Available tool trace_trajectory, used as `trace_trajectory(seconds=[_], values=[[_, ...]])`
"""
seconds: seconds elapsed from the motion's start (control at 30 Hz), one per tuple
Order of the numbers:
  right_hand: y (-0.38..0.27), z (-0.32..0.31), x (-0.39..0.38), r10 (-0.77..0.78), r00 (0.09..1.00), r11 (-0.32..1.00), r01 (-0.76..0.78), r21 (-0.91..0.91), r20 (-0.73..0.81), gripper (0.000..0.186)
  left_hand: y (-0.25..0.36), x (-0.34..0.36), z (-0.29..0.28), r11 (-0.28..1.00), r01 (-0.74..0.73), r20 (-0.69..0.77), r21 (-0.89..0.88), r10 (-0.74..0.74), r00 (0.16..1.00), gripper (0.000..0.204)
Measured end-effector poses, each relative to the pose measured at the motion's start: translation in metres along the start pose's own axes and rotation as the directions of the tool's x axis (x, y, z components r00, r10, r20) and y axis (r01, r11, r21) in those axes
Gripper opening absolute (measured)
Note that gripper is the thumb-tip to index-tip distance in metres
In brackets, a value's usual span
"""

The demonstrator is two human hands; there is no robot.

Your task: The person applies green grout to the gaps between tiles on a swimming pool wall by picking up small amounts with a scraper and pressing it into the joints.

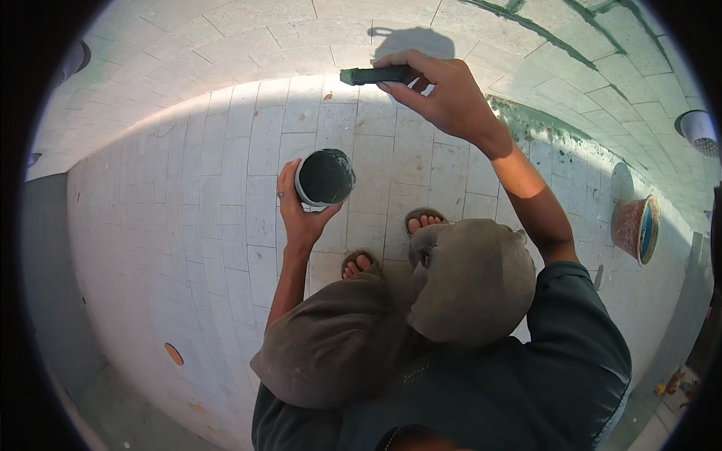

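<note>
My left hand (298,218) is wrapped around a round tub (303,192) with dark grey-green stuff coating its inside. It is held over the tiled floor, in front of my feet. Farther off and to the right, my right hand (445,89) pinches a narrow, dark tool (376,75) between thumb and fingers. Pale green material covers the tool's left end; its exact kind does not show. The tool is close to the tiled wall (301,34), where my hand's shadow falls; whether it touches the wall I cannot tell.
Dark green smears fill some joints of the wall (549,39) at upper right. A worn bucket (634,229) stands on the right, near a grey wall fitting (697,131). My sandalled feet (426,219) rest on the floor tiles (203,203). An orange oval piece (174,354) lies lower left.
</note>
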State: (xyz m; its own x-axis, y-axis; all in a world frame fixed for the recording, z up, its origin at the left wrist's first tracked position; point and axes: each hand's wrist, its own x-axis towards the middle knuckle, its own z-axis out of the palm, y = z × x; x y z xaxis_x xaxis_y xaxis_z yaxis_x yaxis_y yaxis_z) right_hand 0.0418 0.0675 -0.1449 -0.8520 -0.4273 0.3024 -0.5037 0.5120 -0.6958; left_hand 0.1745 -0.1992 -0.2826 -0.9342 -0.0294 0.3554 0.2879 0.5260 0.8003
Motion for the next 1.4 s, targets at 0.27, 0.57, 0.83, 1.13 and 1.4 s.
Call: trace_trajectory(seconds=[0.27, 0.57, 0.83, 1.13, 1.4], values=[[-0.042, 0.05, -0.038, -0.25, 0.884, 0.952, 0.298, -0.064, 0.395, 0.025, -0.016, -0.004, -0.002, 0.964, -0.255, -0.027, 0.079, 0.258, 0.966, 0.104], [-0.034, 0.095, -0.056, -0.282, 0.828, 0.915, 0.384, -0.124, 0.485, 0.021, -0.016, -0.006, 0.009, 0.912, -0.402, -0.079, 0.083, 0.408, 0.91, 0.101], [-0.046, 0.081, -0.053, -0.143, 0.889, 0.957, 0.236, -0.167, 0.436, 0.021, -0.014, -0.01, 0.008, 0.912, -0.397, -0.109, 0.107, 0.408, 0.907, 0.1], [-0.029, 0.085, -0.061, 0.186, 0.81, 0.982, -0.176, -0.072, 0.556, 0.026, -0.012, -0.006, 0.015, 0.903, -0.376, -0.05, 0.209, 0.393, 0.918, 0.101], [-0.011, 0.099, -0.064, 0.352, 0.66, 0.736, -0.633, 0.24, 0.664, 0.027, -0.015, -0.005, 0.024, 0.909, -0.343, -0.036, 0.237, 0.361, 0.932, 0.1]])
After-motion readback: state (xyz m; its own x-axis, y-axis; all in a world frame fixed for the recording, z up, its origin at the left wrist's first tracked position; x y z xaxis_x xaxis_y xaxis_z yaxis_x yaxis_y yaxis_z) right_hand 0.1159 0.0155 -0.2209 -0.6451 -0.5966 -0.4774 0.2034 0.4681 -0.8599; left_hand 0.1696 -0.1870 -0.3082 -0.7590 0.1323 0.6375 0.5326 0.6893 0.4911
